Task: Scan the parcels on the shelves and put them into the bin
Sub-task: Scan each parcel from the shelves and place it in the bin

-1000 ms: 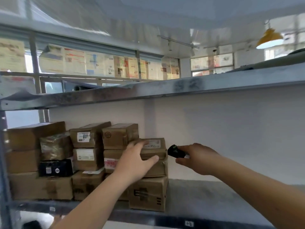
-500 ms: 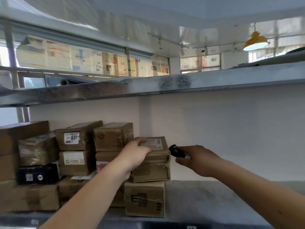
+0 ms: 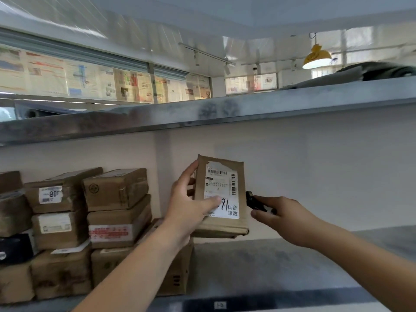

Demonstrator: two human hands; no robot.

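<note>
head view: a person holds a parcel (image 3: 221, 194) up in front of a metal shelf (image 3: 281, 262), label facing them, ready to scan.
the left hand (image 3: 186, 208) has its grip pinching the parcel's left edge, thumb lying across the white label (image 3: 222, 190). the right hand (image 3: 286, 217) has its grip closed round a small black scanner (image 3: 253, 201), just beside the parcel's right edge. best to slide the thumb off the label and aim at the barcode. more parcels (image 3: 117, 210) are stacked at left; no bin is in view.
</note>
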